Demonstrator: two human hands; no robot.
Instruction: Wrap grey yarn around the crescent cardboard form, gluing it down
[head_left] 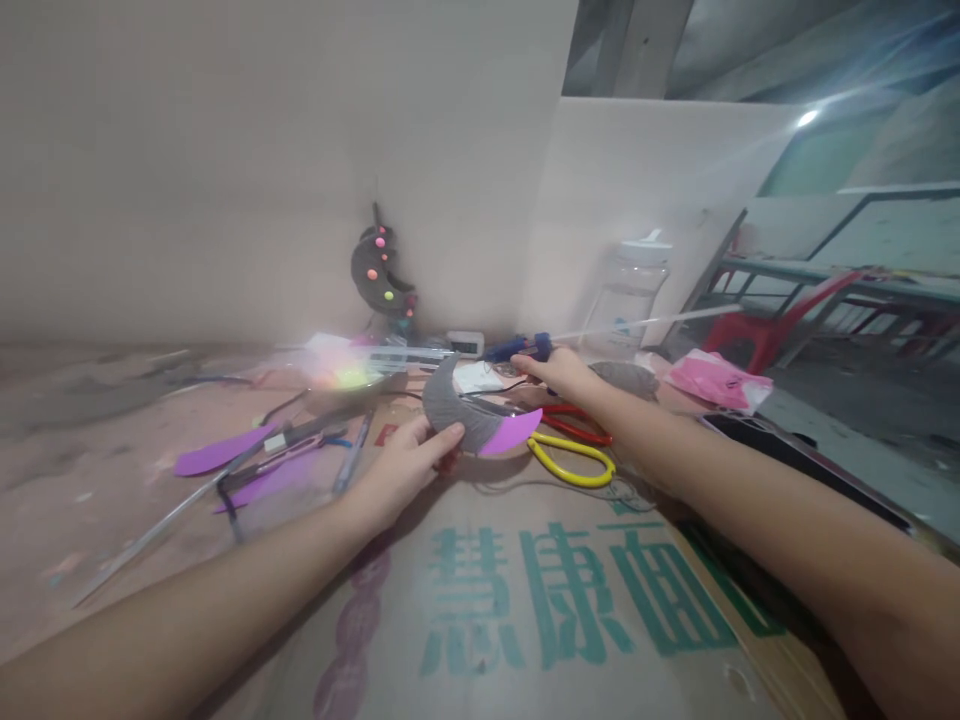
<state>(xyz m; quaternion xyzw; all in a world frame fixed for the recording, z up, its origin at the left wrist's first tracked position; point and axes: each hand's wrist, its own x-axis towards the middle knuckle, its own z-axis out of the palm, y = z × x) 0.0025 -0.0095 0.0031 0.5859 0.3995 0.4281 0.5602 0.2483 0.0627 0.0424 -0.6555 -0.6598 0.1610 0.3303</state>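
My left hand (pixel 405 462) pinches the lower edge of a grey crescent-shaped cutout (pixel 454 405) with a purple tip (pixel 510 432), which lies on a brown cardboard sheet (pixel 540 600) printed with green characters. My right hand (pixel 559 370) is wrapped round a blue glue gun (pixel 517 348) just behind the crescent. A long clear glue stick (pixel 645 322) pokes out of the gun's back, toward the right.
Yellow-handled scissors (pixel 574 460) and red-handled scissors (pixel 574 425) lie right of the crescent. Purple foam pieces (pixel 221 452), pens and a rod lie to the left. A decorated dark crescent (pixel 379 272) leans in the corner. A clear plastic jar (pixel 626 295) and pink bag (pixel 716 380) stand at right.
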